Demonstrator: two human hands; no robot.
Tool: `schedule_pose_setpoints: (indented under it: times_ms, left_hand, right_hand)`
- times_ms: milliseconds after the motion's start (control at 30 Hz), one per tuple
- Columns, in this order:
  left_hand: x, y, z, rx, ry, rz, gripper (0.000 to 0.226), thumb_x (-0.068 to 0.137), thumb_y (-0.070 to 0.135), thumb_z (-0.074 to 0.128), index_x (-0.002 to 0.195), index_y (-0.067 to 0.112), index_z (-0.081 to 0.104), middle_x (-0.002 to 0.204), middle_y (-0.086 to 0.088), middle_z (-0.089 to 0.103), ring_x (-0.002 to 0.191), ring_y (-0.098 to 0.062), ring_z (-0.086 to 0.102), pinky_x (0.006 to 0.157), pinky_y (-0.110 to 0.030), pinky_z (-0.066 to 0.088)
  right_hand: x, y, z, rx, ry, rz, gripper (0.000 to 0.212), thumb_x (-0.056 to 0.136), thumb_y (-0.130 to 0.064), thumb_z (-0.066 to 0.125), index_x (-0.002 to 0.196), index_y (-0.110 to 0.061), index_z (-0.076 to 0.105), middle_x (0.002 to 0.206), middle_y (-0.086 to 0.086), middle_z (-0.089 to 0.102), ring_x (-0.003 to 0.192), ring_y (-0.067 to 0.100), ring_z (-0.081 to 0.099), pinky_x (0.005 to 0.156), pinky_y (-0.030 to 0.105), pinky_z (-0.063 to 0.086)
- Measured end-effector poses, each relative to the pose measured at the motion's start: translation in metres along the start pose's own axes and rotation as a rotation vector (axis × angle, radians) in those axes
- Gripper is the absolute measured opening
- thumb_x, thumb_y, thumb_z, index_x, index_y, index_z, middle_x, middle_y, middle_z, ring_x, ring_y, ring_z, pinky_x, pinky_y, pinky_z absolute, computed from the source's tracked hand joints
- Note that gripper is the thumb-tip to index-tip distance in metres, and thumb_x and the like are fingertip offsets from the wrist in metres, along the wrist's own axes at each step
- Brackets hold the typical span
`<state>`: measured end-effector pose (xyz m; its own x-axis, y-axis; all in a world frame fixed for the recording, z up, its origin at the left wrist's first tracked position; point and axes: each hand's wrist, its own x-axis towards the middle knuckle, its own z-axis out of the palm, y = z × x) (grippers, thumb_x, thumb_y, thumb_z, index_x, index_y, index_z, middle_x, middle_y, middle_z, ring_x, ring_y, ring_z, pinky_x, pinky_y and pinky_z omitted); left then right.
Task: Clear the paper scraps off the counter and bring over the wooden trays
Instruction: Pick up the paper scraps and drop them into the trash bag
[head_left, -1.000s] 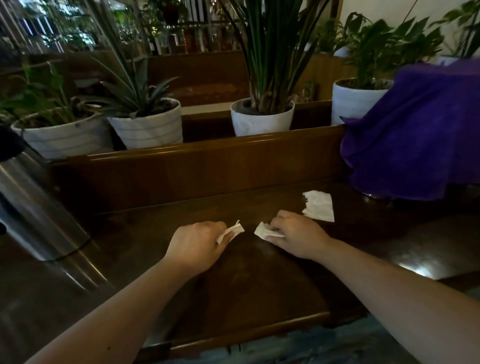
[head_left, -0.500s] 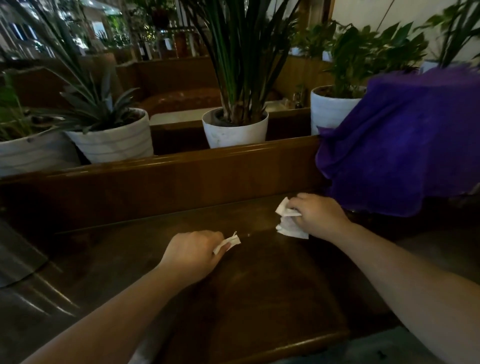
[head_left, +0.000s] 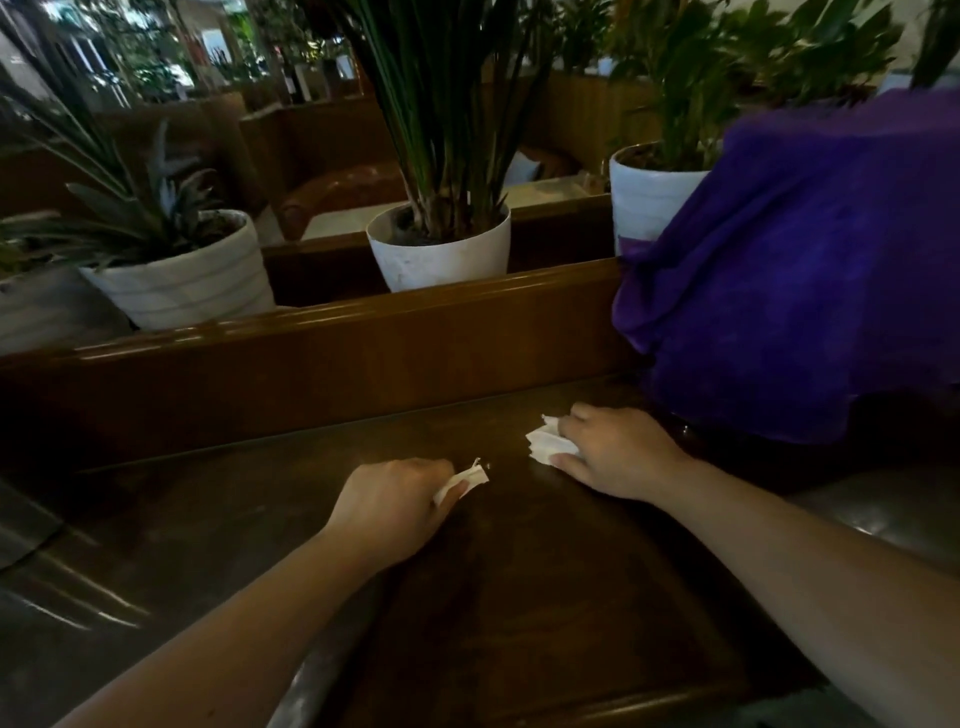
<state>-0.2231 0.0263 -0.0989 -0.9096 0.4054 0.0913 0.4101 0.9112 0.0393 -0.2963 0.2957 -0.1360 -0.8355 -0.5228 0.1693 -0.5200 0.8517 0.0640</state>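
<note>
Both of my hands rest on the dark wooden counter (head_left: 519, 597). My left hand (head_left: 389, 504) is closed around a small white paper scrap (head_left: 470, 479) that sticks out past the fingertips. To the right and a little farther back, my right hand (head_left: 618, 452) grips a bunch of white paper scraps (head_left: 545, 444) pressed against the counter. No wooden trays are in view.
A raised wooden ledge (head_left: 363, 343) runs along the back of the counter, with white plant pots (head_left: 441, 249) behind it. A purple cloth (head_left: 810, 270) drapes over something at the right. A shiny metal surface (head_left: 31, 525) shows at the left edge.
My right hand moved right and back to the larger scrap near the purple cloth and gathered it with the scrap it held. My left hand kept its scrap and stayed put.
</note>
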Motion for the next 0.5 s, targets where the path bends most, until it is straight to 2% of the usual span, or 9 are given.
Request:
schedule_pose_setpoints:
  times_ms: [100,167,300,367,433,500]
  left_hand:
    - [0.005,0.007,0.003,0.004,0.003,-0.026,0.024,0.093,0.051,0.032,0.09,0.034,0.049,0.059,0.014,0.038,0.049,0.0,0.039,0.043,-0.022,0.024]
    - [0.006,0.009,0.005,-0.014,0.0,-0.035,0.023,0.093,0.052,0.031,0.089,0.037,0.047,0.059,0.014,0.042,0.048,-0.001,0.042,0.042,-0.022,0.026]
    - [0.0,0.018,0.007,-0.045,0.04,0.003,0.028,0.091,0.052,0.029,0.087,0.034,0.05,0.062,0.013,0.045,0.052,-0.002,0.044,0.044,-0.022,0.03]
    - [-0.004,0.026,0.005,-0.066,0.068,0.042,0.032,0.09,0.052,0.029,0.087,0.031,0.053,0.066,0.012,0.048,0.055,-0.004,0.046,0.047,-0.023,0.034]
    - [-0.01,0.036,-0.002,-0.116,0.097,0.085,0.032,0.09,0.049,0.032,0.093,0.029,0.056,0.07,0.011,0.052,0.059,-0.005,0.049,0.049,-0.025,0.04]
    - [-0.017,0.047,-0.009,-0.201,0.108,0.102,0.032,0.091,0.048,0.034,0.096,0.027,0.058,0.076,0.01,0.057,0.061,-0.006,0.051,0.052,-0.029,0.047]
  right_hand:
    - [0.001,0.0,0.001,0.054,0.015,-0.047,0.043,0.094,-0.05,0.043,0.124,-0.022,0.057,0.113,-0.001,0.065,0.09,0.016,0.061,0.061,0.032,0.041]
    - [0.0,-0.002,-0.003,0.088,0.012,-0.041,0.037,0.094,-0.049,0.043,0.116,-0.024,0.059,0.103,-0.003,0.066,0.083,0.015,0.059,0.062,0.035,0.044]
    - [-0.019,-0.015,-0.014,0.194,-0.007,-0.007,0.021,0.094,-0.05,0.044,0.087,-0.032,0.052,0.067,-0.011,0.049,0.058,0.004,0.045,0.048,0.028,0.028]
    - [-0.038,-0.024,-0.023,0.306,-0.035,0.078,0.026,0.093,-0.049,0.048,0.073,-0.033,0.044,0.064,-0.008,0.051,0.055,0.007,0.049,0.046,0.027,0.031]
    - [-0.064,-0.033,-0.034,0.448,-0.042,0.201,0.027,0.092,-0.049,0.052,0.072,-0.032,0.047,0.065,-0.005,0.056,0.056,0.01,0.054,0.048,0.028,0.04]
    - [-0.095,-0.044,-0.042,0.562,0.01,0.312,0.026,0.092,-0.047,0.055,0.072,-0.03,0.051,0.065,-0.002,0.058,0.056,0.01,0.056,0.049,0.027,0.041]
